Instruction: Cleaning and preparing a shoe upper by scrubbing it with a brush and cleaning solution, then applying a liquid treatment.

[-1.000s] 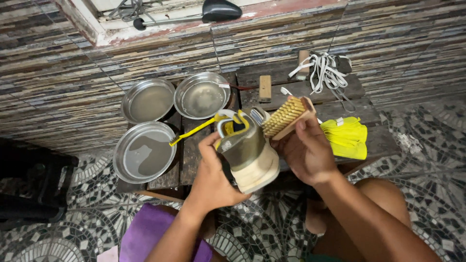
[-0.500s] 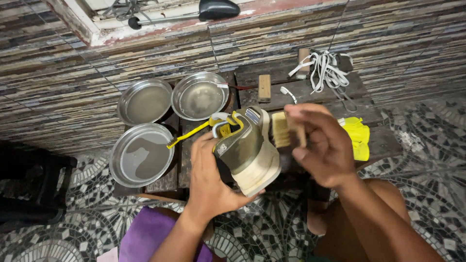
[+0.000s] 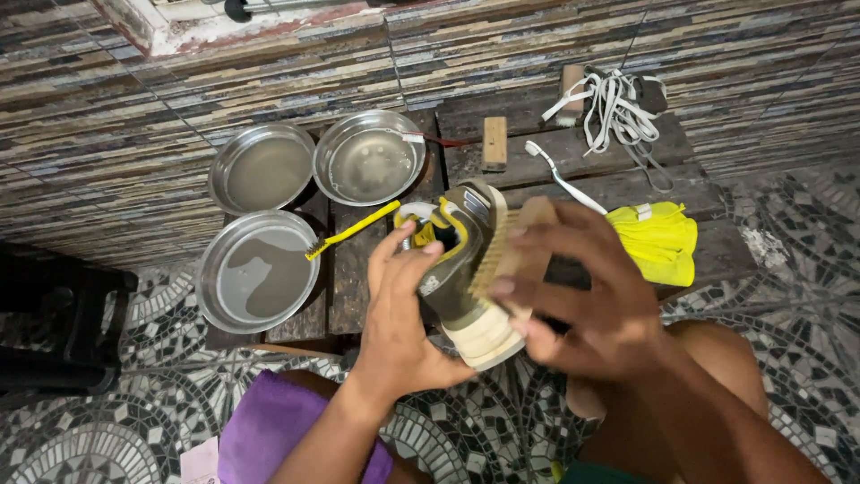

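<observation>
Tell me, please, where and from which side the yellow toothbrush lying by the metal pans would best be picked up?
Probably by the bare yellow handle of the yellow toothbrush, near its upper right end, coming from above. That end lies on the wooden bench, while the bristle end hangs over the rim of the nearest metal pan holding murky water. The left hand is closest.

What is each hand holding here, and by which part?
Left hand grips the olive sneaker around its side. Right hand holds a scrub brush by its wooden back.
</observation>
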